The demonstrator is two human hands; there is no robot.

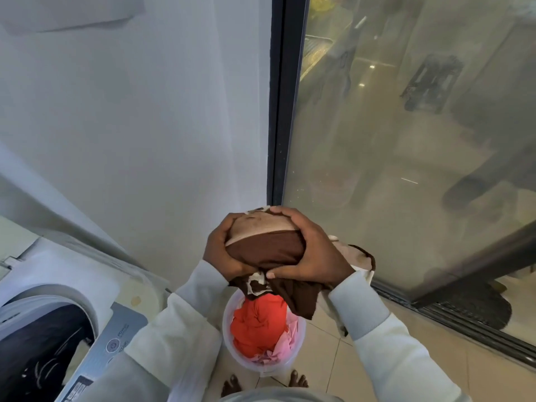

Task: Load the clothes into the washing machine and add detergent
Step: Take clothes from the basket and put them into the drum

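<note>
A white wall (130,126) fills the far left, and a dark-framed glass door (406,155) stands at the right above a pale tiled floor (342,361). The washing machine (72,271) sits at the near left, its dark drum opening (37,343) uncovered beside a grey control panel (116,338). In the middle, the left hand (223,250) and right hand (313,253) hold a brown and beige bundle of clothes (264,248) between them, fingers of both curled around it. Directly below, a translucent bucket (269,368) stands on the floor just beyond bare feet (232,384), holding a red garment (255,323) and pink cloth (285,340)
</note>
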